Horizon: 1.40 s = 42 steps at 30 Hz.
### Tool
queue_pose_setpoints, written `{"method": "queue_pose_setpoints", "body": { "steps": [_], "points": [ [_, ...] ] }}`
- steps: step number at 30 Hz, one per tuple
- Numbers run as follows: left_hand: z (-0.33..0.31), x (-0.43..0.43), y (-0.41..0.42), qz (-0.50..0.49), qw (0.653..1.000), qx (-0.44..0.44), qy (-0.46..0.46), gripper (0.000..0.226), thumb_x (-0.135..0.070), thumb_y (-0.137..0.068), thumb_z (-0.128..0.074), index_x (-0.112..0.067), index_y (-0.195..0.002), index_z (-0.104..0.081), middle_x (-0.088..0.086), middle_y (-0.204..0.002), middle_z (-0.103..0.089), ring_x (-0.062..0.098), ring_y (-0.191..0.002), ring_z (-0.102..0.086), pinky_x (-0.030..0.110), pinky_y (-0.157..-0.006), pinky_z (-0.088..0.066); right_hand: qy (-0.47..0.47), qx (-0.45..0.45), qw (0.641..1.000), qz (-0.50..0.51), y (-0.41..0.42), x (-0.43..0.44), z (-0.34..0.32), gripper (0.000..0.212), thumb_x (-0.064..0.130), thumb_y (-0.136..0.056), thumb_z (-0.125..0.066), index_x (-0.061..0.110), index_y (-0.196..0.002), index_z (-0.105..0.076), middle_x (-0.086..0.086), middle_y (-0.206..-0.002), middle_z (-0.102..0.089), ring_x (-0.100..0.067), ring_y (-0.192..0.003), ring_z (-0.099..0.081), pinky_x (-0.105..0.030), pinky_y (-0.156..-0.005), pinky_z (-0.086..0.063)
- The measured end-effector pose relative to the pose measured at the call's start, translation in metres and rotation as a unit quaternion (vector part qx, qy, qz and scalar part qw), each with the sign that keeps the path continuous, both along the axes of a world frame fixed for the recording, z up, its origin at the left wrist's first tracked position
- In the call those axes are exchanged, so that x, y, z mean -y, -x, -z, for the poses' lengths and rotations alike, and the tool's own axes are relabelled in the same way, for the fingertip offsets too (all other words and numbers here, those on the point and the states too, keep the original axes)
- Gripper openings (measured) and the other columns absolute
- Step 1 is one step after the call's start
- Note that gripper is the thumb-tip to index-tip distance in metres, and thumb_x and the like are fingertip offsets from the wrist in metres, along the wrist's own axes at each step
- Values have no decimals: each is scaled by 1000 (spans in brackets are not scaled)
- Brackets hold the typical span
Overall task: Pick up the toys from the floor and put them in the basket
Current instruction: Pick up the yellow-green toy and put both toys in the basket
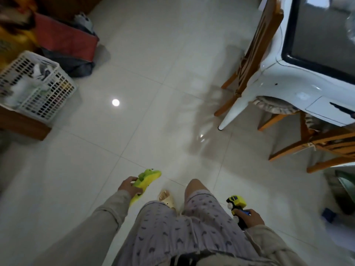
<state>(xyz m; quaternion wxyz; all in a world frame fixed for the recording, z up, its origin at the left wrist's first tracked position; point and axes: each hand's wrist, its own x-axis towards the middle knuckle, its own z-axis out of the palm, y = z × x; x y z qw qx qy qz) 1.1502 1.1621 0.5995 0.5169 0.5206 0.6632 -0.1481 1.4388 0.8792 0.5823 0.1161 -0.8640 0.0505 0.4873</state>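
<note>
A: What is in the hands?

B: The left hand (129, 186) is wrapped round a green and yellow plush toy (145, 182), fingers under its middle, the head end pointing far and right. The right hand (253, 217) is closed on a yellow and black toy truck (235, 206), gripping its rear; the cab sticks out far of the knuckles.

A: Are the toys off the floor?

B: Both are held in the air above the tiles, one on each side of the legs. Both arms wear pale long sleeves.

A: And between the hands?

B: Patterned shorts (184, 225), a bare knee, and a cream slipper (166, 197) on the near foot.

A: Where is the basket?

B: Far left: a white lattice basket (46, 100), well apart from both hands. It sits on a low wooden ledge (25, 125). Pale, blurred things lie inside; I cannot tell what they are.

A: Anything behind it?

B: A red box (67, 43) with dark cloth at its foot, further left and far.

A: And on the right?

B: A white table (284, 81) with a dark glass top, and wooden chairs (255, 50) tucked beside it. A small dark blue thing (328, 214) lies on the floor near the right edge, too blurred to name.

A: The floor itself?

B: Glossy pale tiles (146, 77), with a round lamp reflection near the basket.
</note>
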Motion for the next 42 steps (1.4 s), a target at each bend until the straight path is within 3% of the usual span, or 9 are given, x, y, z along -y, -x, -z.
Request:
{"method": "queue_pose_setpoints", "body": {
  "steps": [11,16,20,25,29,31,34,37,42],
  "points": [
    [25,-55,-32,-154,987,-28,40,64,9,-70,-71,4,-130,-48,26,-135,-52,37,-120,-54,37,-93,-44,-41,-18,994,-101,-121,-211,16,37,28,-76,-74,2,-98,-61,-18,-73,-58,-27,-61,-53,-31,-58,-46],
    [25,-71,-58,-244,968,-27,57,65,12,-68,-72,6,-129,-49,28,-133,-53,37,-120,-54,33,-87,-42,-75,-17,974,-212,-161,-331,-3,36,31,-77,-73,9,-102,-58,-22,-98,-61,-31,-78,-59,-42,-69,-55],
    [21,-83,-77,-341,939,8,52,87,-3,-44,-69,10,-128,-49,33,-131,-52,43,-119,-52,36,-85,-40,-110,-2,947,-300,-173,-410,-14,37,25,-80,-71,4,-108,-59,-13,-93,-57,-28,-84,-59,-27,-60,-50],
    [26,-107,-88,-404,912,-9,61,66,14,-64,-70,12,-127,-49,37,-130,-50,46,-118,-52,42,-88,-41,-130,-9,934,-332,-178,-488,-18,42,24,-81,-71,2,-114,-57,-11,-68,-58,-23,-53,-53,-24,-42,-45],
    [37,-147,-88,-439,897,-8,53,57,22,-71,-64,15,-126,-48,40,-128,-51,46,-119,-52,41,-87,-41,-126,-24,934,-334,-179,-536,-9,44,21,-80,-72,3,-116,-54,-16,-87,-58,-27,-73,-56,-31,-58,-47],
    [40,-177,-86,-451,891,-13,50,56,20,-71,-64,15,-125,-49,39,-127,-53,45,-118,-53,45,-94,-42,-110,-16,926,-362,-179,-559,-5,39,23,-80,-72,5,-111,-58,-15,-93,-59,-26,-79,-57,-27,-61,-44],
    [39,-235,-83,-502,864,4,43,65,14,-60,-69,16,-123,-51,41,-123,-54,46,-116,-54,39,-87,-41,-96,-3,922,-374,-181,-596,1,13,18,-78,-73,12,-72,-63,-5,-63,-61,-23,-75,-56,-19,-54,-43],
    [34,-302,-80,-521,853,4,23,58,5,-62,-68,16,-118,-55,37,-121,-58,42,-115,-56,33,-83,-38,-80,4,931,-356,-181,-628,1,17,11,-77,-74,8,-75,-57,-7,-65,-56,-22,-73,-54,-25,-64,-40],
    [22,-415,-73,-497,866,44,-18,55,16,-68,-67,14,-121,-52,36,-125,-56,42,-116,-57,39,-88,-45,-67,10,952,-299,-176,-686,-6,26,-5,-77,-70,4,-55,-60,0,-41,-51,-19,-46,-47,-23,-42,-41]
  ]
}}
